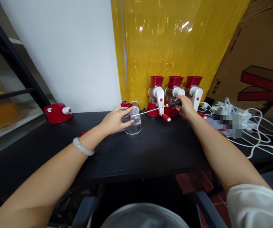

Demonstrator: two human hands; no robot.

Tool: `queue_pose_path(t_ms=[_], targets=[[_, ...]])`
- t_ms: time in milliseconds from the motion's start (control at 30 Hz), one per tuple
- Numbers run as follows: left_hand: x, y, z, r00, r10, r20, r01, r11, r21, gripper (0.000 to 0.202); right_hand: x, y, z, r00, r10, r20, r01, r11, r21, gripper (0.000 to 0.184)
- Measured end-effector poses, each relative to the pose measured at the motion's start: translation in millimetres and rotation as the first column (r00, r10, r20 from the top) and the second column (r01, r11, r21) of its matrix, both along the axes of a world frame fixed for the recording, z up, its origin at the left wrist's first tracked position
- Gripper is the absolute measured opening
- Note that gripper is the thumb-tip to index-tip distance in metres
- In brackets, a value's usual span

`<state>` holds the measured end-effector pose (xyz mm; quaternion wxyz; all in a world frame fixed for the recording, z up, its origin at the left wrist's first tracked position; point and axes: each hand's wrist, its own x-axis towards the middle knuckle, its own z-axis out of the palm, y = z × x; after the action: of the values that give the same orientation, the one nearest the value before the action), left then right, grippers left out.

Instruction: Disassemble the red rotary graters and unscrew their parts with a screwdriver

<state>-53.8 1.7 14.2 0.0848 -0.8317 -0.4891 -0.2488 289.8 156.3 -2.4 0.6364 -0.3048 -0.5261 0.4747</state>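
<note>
My left hand (114, 122) grips a clear plastic grater housing (136, 119) between thumb and fingers, low over the black table. A clear round rim (133, 129) shows beneath that hand. In my right hand (185, 106) is a screwdriver (174, 103) with a black and yellow handle, my fingers closed around it. Its long metal shaft points left and its tip reaches the clear housing; the exact contact spot is too small to make out. Just behind the housing are a drum-shaped grater part (135, 103) and a red piece (125, 104), partly hidden by my left hand.
Three red and white rotary graters (157, 81) with cranks stand in a row at the back. A red grater base (58, 114) sits far left on the black table (141, 155). White cables (257, 139) and chargers crowd the right side. Yellow wrapping (174, 41) stands behind.
</note>
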Motion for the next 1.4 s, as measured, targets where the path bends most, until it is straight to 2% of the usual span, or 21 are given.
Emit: queue_pose_path(t_ms=[100,233,300,367,467,567,700,800,900,1033,1100,1200,1300,1400], targets=[[-1,2,-1.3,0.999,0.0,0.039,0.0,1.0,-0.008,0.067,-1,-4,-0.3,0.996,-0.003,-0.091,0.004,1.0,0.011,0.02],[-2,2,-2.2,0.998,0.003,0.061,-0.003,1.0,-0.006,0.064,-1,-9,0.2,0.981,0.116,-0.156,-0.117,0.993,0.008,0.014],[-2,1,-1.2,0.999,0.003,0.053,-0.003,1.0,-0.008,0.064,-1,-8,-0.7,0.981,0.115,-0.157,-0.113,0.993,0.021,0.016],[0,-1,0.4,0.999,-0.001,0.045,0.001,1.0,-0.014,0.065,-1,-4,-3.3,0.99,0.053,-0.131,-0.049,0.998,0.038,0.026],[2,-3,2.7,0.998,-0.02,0.067,0.021,1.0,-0.011,0.064,1,4,-9.6,0.993,-0.115,0.001,0.115,0.991,0.069,0.042],[5,-3,4.7,0.983,-0.054,0.174,0.059,0.998,-0.024,0.06,3,11,-14.6,0.966,-0.237,0.1,0.227,0.969,0.101,0.037],[6,-1,6.0,0.923,-0.032,0.384,0.103,0.981,-0.164,0.063,3,14,-14.0,0.961,-0.266,0.073,0.248,0.951,0.186,0.027],[6,0,5.7,0.878,0.016,0.479,0.12,0.961,-0.251,0.068,2,11,-10.6,0.963,-0.261,0.068,0.237,0.939,0.248,0.022],[5,1,4.4,0.846,0.024,0.532,0.141,0.953,-0.268,0.069,1,5,-7.7,0.974,-0.22,0.058,0.199,0.947,0.254,0.018],[6,2,2.1,0.816,0.01,0.578,0.171,0.951,-0.258,0.068,3,-1,-4.4,0.98,-0.173,0.1,0.157,0.975,0.155,0.016],[7,3,1.5,0.817,0.005,0.577,0.18,0.948,-0.262,0.067,4,-1,-2.8,0.971,-0.192,0.142,0.179,0.979,0.098,0.021],[7,4,1.6,0.822,-0.01,0.569,0.194,0.945,-0.264,0.067,4,1,-0.6,0.961,-0.225,0.16,0.213,0.973,0.093,0.028],[5,4,2.6,0.841,-0.028,0.541,0.203,0.942,-0.268,0.067,1,0,1.3,0.979,-0.188,0.081,0.18,0.979,0.099,0.025],[3,5,3.3,0.857,-0.04,0.515,0.206,0.94,-0.27,0.068,-2,-7,3.3,0.995,-0.083,-0.061,0.088,0.993,0.077,0.021]])
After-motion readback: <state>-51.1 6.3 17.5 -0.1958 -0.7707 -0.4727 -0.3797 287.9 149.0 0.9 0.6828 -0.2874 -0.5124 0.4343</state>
